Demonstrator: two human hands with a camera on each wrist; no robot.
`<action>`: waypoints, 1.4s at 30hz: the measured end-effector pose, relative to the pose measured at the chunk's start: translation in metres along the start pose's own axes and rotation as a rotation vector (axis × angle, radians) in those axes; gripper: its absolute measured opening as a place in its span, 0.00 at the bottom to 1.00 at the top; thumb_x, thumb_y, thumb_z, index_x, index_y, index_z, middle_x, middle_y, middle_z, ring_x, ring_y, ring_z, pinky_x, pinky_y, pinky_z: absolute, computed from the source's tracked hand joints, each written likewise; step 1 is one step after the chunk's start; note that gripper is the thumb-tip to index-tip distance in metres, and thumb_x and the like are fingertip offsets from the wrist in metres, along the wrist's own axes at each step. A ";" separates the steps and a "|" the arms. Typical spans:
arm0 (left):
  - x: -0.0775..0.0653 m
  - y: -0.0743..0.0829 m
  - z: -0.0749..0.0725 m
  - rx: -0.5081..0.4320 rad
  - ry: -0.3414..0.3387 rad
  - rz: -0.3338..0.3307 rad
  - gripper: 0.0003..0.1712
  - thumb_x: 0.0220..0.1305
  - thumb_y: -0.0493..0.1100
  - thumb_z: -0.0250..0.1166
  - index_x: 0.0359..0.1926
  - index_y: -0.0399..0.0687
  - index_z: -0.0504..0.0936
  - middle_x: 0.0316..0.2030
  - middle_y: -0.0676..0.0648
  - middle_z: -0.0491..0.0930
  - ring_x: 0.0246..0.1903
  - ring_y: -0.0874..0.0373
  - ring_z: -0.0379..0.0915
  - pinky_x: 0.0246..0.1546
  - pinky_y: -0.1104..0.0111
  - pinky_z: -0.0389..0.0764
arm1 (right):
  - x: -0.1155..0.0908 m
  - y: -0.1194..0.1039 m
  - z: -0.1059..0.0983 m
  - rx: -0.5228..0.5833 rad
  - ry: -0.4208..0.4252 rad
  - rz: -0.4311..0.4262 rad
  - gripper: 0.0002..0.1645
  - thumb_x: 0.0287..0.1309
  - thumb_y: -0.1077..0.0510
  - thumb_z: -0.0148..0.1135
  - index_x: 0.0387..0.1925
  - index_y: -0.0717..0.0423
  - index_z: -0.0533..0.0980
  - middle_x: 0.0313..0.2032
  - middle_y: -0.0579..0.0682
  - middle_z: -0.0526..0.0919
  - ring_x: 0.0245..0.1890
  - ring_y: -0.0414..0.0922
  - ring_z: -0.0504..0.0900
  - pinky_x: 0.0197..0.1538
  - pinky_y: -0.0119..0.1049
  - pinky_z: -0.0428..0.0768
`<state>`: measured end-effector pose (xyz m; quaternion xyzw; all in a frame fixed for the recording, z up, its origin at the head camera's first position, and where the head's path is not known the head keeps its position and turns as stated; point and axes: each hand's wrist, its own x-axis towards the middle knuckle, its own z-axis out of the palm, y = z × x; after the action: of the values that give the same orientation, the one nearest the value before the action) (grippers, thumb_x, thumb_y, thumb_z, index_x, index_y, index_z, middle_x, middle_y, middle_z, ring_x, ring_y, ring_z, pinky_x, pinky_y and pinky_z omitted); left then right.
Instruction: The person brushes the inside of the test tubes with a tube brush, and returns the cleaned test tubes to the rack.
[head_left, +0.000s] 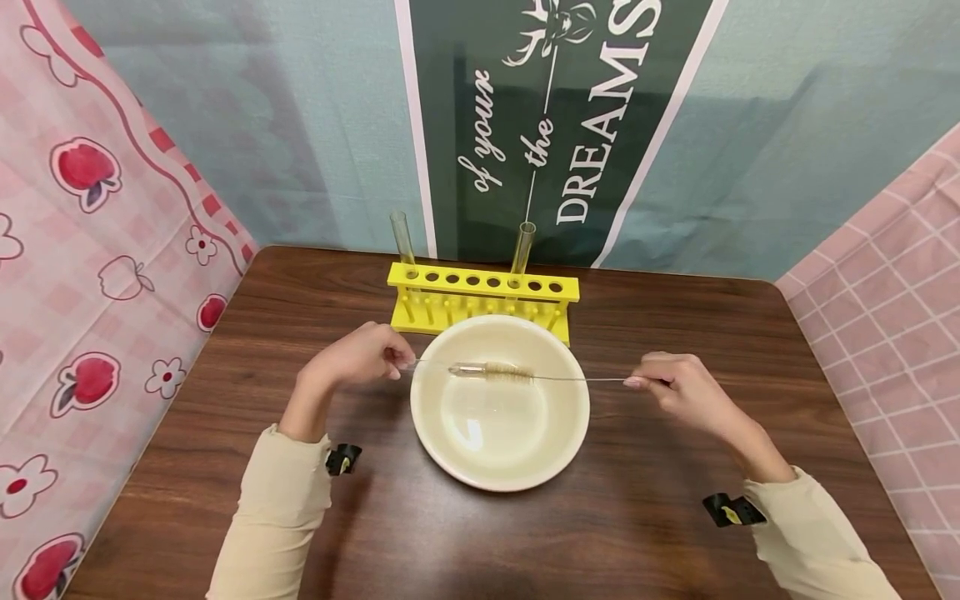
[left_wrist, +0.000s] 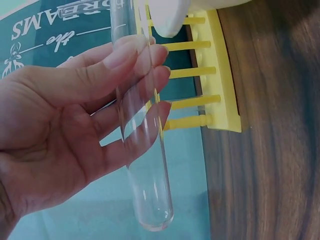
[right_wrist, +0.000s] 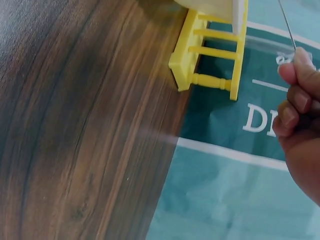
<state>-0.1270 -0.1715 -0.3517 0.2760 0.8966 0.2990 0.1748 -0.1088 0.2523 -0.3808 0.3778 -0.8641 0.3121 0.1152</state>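
Note:
In the left wrist view, my left hand [head_left: 367, 354] pinches a clear glass test tube [left_wrist: 147, 185] between thumb and fingers, its rounded end pointing away from the bowl. The tube lies nearly level over a cream bowl [head_left: 495, 479] in the head view. From the other side, my right hand [head_left: 686, 387] grips the thin wire handle of a test tube brush [head_left: 512, 372]. The pale bristles sit at the tube's mouth, in line with it above the bowl. The right wrist view shows the wire rising from between my thumb and index finger [right_wrist: 302, 65].
A yellow test tube rack [head_left: 483, 285] stands just behind the bowl. One test tube [head_left: 402, 242] is upright at its left end, another test tube [head_left: 522, 250] right of its middle. The wooden table [head_left: 645, 517] meets a blue-green cloth [head_left: 750, 167] at the back, with pink cloths at both sides.

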 end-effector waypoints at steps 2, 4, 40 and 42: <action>0.002 0.002 0.000 0.005 -0.002 0.010 0.16 0.46 0.20 0.59 0.18 0.44 0.73 0.16 0.54 0.62 0.20 0.62 0.57 0.23 0.71 0.62 | 0.003 -0.002 0.004 -0.047 0.005 -0.055 0.16 0.32 0.75 0.69 0.20 0.53 0.78 0.18 0.38 0.69 0.20 0.33 0.65 0.24 0.25 0.65; 0.004 0.004 0.001 0.011 -0.001 0.024 0.18 0.46 0.19 0.57 0.15 0.44 0.68 0.15 0.54 0.57 0.19 0.62 0.54 0.22 0.71 0.59 | 0.006 -0.004 0.009 -0.098 -0.003 -0.102 0.15 0.30 0.75 0.70 0.19 0.54 0.77 0.18 0.39 0.70 0.21 0.35 0.67 0.25 0.27 0.67; 0.040 0.041 0.014 0.121 -0.102 0.106 0.16 0.46 0.20 0.57 0.16 0.43 0.70 0.15 0.53 0.54 0.20 0.61 0.48 0.23 0.72 0.55 | 0.047 -0.042 0.068 -0.224 -0.094 -0.221 0.12 0.38 0.72 0.69 0.15 0.59 0.74 0.14 0.43 0.64 0.19 0.40 0.67 0.29 0.36 0.70; 0.040 0.041 0.015 0.124 -0.100 0.102 0.15 0.46 0.20 0.57 0.16 0.43 0.71 0.15 0.53 0.54 0.20 0.61 0.48 0.23 0.72 0.55 | 0.047 -0.044 0.068 -0.209 -0.092 -0.201 0.12 0.39 0.72 0.69 0.14 0.58 0.74 0.14 0.43 0.64 0.19 0.40 0.67 0.30 0.36 0.70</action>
<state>-0.1354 -0.1134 -0.3437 0.3465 0.8882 0.2371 0.1865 -0.1071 0.1592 -0.3935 0.4623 -0.8541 0.1897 0.1446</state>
